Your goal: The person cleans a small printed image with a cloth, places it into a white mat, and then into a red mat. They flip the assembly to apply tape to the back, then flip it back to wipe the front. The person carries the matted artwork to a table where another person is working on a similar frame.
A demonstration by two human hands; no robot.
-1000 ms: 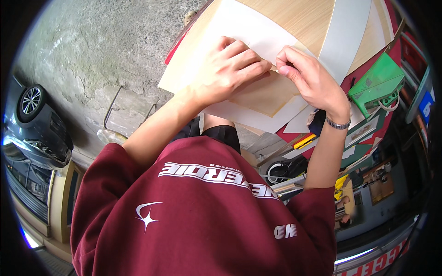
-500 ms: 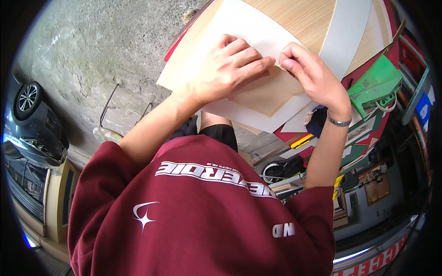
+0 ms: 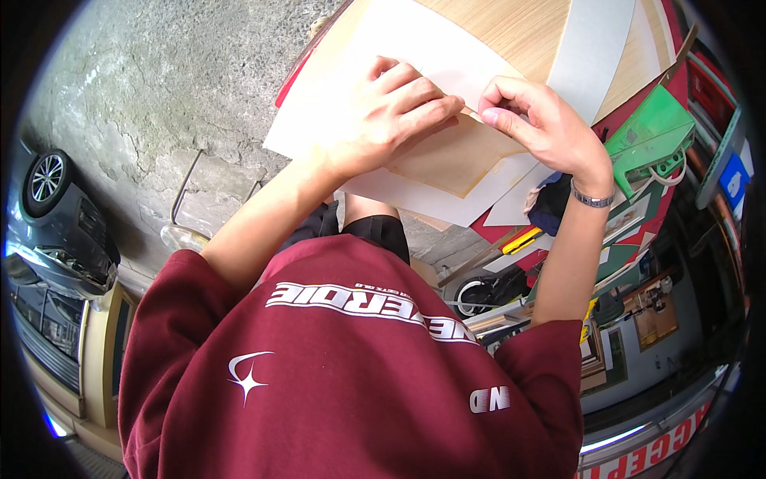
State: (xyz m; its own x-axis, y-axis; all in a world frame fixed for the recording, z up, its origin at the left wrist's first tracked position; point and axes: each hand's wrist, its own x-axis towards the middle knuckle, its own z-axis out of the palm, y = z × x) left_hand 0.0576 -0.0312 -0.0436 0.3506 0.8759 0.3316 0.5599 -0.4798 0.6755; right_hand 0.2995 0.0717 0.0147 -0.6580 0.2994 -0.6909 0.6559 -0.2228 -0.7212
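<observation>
The right hand (image 3: 546,132) presses thumb to finger and the left hand (image 3: 399,116), its grip unclear to me, lies across the upper-centre tan sheet (image 3: 459,166), which I judge an uneven pull could tear.

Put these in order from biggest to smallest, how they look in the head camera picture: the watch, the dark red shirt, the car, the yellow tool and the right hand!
1. Dark red shirt
2. Car
3. Right hand
4. Watch and yellow tool: they look too alike to rank.
</observation>
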